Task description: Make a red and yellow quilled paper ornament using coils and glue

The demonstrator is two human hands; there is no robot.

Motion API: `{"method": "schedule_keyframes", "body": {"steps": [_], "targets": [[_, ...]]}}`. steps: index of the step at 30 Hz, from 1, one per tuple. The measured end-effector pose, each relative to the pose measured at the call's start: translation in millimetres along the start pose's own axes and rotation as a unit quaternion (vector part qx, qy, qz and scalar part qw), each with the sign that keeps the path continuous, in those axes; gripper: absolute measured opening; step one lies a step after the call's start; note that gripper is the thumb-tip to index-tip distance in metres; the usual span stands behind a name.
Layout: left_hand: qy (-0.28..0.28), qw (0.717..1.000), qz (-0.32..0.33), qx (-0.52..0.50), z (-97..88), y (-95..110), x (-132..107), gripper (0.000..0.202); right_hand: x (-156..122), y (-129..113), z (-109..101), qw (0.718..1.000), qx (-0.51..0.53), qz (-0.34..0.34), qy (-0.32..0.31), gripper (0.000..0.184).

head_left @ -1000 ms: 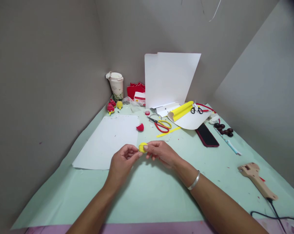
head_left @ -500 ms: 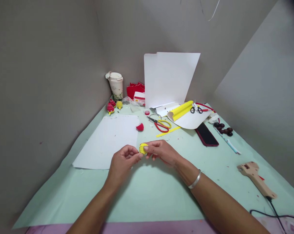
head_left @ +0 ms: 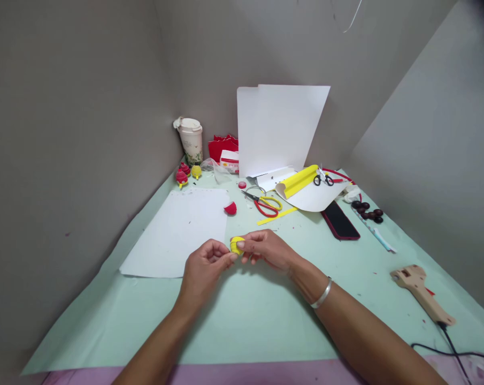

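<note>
A small yellow ribbed cup-shaped piece (head_left: pixel 236 245) is held between my hands over the pale green table cover. My right hand (head_left: pixel 268 250) pinches it from the right, thumb across its side. The thumb and fingertips of my left hand (head_left: pixel 208 262) are pinched together at its lower left edge. Part of the piece is hidden by the fingers. Just beyond lies a similar red cup-shaped piece (head_left: pixel 230 208) at the edge of a white sheet (head_left: pixel 173 235).
Red-and-yellow-handled scissors (head_left: pixel 266 205) and a yellow strip (head_left: pixel 277 216) lie behind my hands. A phone (head_left: pixel 341 222) and a corded glue gun (head_left: pixel 422 294) are on the right. A lidded cup (head_left: pixel 191 141) and several red and yellow ornaments (head_left: pixel 182 177) stand at the back left.
My hands and the yellow piece have shifted very slightly to the right. The grip looks the same, and the other things stay in place.
</note>
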State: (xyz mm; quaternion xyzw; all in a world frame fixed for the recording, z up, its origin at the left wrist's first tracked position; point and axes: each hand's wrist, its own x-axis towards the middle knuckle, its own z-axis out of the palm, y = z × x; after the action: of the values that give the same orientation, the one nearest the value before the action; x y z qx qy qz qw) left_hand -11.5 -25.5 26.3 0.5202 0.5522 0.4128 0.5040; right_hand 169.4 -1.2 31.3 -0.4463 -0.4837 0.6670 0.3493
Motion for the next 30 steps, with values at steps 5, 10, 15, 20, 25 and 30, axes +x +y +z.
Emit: {"method": "schedule_keyframes", "body": {"steps": [5, 10, 15, 20, 25, 30], "targets": [[0.002, 1.0, -0.004, 0.009, 1.9, 0.2, -1.2, 0.023, -0.1, 0.5, -2.2, 1.0, 0.003, 0.005, -0.008, 0.037], [0.001, 1.0, 0.0, 0.018, 0.2, -4.4, 5.1, 0.024, 2.3, 2.2, -1.0, 0.999, -0.047, -0.022, 0.016, 0.033], [0.021, 0.997, 0.006, 0.068, -6.8, -13.1, 15.8, 0.032, 14.3, 16.8, -4.0, 0.934, -0.282, -0.159, 0.15, 0.021], [0.038, 0.993, 0.008, 0.109, -13.2, -16.4, 18.5, 0.028, 23.8, 32.2, -10.2, 0.852, -0.449, -0.22, 0.157, 0.019], [0.043, 0.992, 0.006, 0.119, -14.1, -14.6, 18.0, 0.027, 21.7, 34.8, -9.0, 0.845, -0.47, -0.214, 0.142, 0.021], [0.033, 0.992, 0.002, 0.122, -13.5, -14.3, 17.1, 0.027, 18.9, 33.5, -7.4, 0.849, -0.455, -0.231, 0.141, 0.019]]}}
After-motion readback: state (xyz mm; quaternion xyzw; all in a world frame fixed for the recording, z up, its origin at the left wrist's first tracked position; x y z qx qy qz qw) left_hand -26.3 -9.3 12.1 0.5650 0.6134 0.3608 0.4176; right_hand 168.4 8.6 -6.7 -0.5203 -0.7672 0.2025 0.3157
